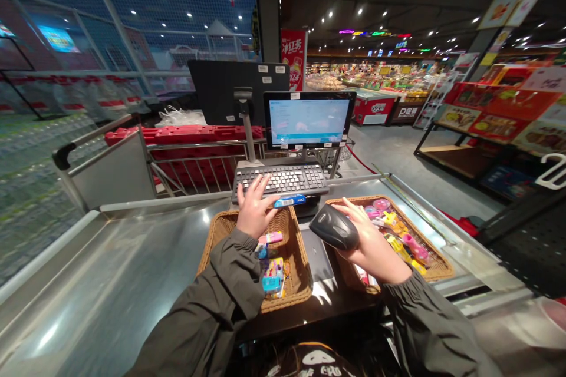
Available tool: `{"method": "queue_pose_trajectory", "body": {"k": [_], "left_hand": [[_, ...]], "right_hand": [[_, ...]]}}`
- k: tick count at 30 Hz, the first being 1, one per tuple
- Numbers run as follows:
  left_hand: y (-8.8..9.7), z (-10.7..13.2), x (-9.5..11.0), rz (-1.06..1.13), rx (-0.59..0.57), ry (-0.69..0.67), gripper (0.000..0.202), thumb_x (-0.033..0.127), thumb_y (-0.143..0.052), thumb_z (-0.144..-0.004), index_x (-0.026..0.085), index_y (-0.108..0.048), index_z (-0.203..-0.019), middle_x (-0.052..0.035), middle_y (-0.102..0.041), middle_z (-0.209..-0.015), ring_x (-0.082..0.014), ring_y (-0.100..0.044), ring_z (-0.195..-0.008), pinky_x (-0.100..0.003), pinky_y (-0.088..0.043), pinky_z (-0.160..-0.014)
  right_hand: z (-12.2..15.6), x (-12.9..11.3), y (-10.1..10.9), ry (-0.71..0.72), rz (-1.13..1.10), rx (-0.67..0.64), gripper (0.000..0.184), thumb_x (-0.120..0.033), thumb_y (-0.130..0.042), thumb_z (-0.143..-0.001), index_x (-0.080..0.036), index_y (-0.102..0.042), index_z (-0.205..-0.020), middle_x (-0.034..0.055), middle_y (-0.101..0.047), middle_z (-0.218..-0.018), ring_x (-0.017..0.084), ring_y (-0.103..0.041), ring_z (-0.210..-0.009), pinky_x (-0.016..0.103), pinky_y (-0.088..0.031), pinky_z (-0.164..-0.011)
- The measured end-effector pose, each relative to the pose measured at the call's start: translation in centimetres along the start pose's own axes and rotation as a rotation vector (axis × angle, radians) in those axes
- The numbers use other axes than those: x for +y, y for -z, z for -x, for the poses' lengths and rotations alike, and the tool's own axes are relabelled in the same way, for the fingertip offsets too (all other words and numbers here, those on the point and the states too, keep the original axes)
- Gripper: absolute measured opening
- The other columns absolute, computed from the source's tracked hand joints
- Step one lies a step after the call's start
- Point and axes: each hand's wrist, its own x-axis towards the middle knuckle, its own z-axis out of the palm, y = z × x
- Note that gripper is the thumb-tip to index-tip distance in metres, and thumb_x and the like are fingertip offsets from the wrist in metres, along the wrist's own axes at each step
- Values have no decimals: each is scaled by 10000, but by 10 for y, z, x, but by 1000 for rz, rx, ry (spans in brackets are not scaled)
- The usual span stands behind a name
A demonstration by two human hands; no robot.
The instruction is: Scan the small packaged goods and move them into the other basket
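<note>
1. The left hand (253,211) was at the front edge of the keyboard (283,178), above the far rim of the left basket (300,283). Its fingers were stretched out and a little spread.
2. A blue packet (289,201) lay crosswise just at the thumb side of this hand, touching it. I could not tell whether the thumb and forefinger pinched it or whether it only rested against the keyboard.
3. The right hand (374,244) was closed around a dark scanner (335,227), holding it over the near corner of the right basket (435,271). The scanner head was turned to the left, towards the packet, but the two were apart.
4. The left basket held a few small colourful packets (273,277). The right basket held pink and yellow goods (400,235), partly hidden by the hand.
5. In my judgement, a clean reading would need the barcode face of the packet turned to the scanner window, which was not visible here. The packet should be flat and steady, with no finger over the code.
6. The scanner was better kept quiet and near the packet, not touching it, with the screen (308,121) checked for the new line.
7. All this stood on a steel counter (132,271).
</note>
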Motion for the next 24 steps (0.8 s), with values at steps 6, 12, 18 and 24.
{"method": "queue_pose_trajectory", "body": {"k": [6,12,18,24], "left_hand": [[-3,10,-10,-32,-38,-9,129,287,-646,-844,266,-727,-942,-89,-412,-1519,-306,-324,-1425,-673,-87,-1138],[-12,24,-19,-67,-125,-9,96,226,-692,-793,240,-723,-882,-103,-448,-1493,-325,-370,-1397,-693,-92,-1133],[-32,43,-24,-49,-243,-28,73,203,-714,-761,229,-722,-830,-100,-463,-1482,-321,-390,-1384,-708,-94,-1129],[-55,62,-26,-56,-356,-34,37,241,-734,-748,209,-721,-762,-102,-475,-1473,-325,-395,-1377,-705,-95,-1134]], "right_hand": [[0,2,-3,8,3,-18,605,-171,-586,-755,-218,-459,-1345,139,-484,-1419,387,-264,-1437,664,-212,-1135],[-2,1,-6,7,-2,-32,612,-181,-583,-756,-200,-450,-1354,145,-483,-1419,383,-263,-1436,664,-206,-1134],[-6,0,-15,22,1,-67,545,-173,-580,-744,-189,-529,-1287,147,-483,-1420,374,-242,-1448,655,-200,-1139],[-8,-2,-22,35,-8,-88,515,-159,-575,-731,-180,-563,-1245,149,-491,-1415,375,-254,-1444,660,-209,-1136]]}}
